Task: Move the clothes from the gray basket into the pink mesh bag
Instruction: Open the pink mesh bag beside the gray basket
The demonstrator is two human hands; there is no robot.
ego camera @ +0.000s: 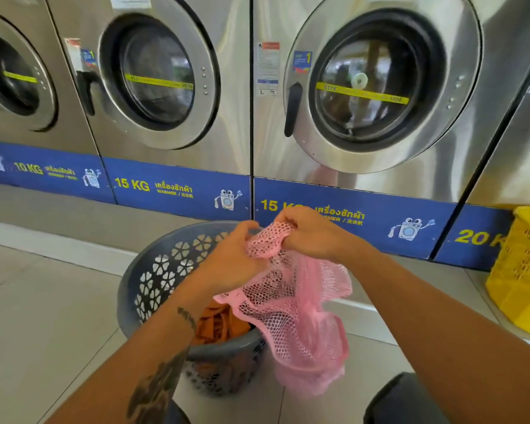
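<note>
Both hands, left hand (233, 264) and right hand (311, 237), grip pink mesh bag (300, 316) with curled fingers above gray basket (153, 270) holding orange clothes (219, 327).

Both forearms reach forward, bare, converging at centre. Left forearm tattooed — dark marks near wrist and further down. Left hand (231, 258) fingers curled, pinching pink mesh bag (291, 307) at upper edge. Right hand (309, 232) fisted around bunched top of same bag — knuckles up, just beside left hand.
</note>
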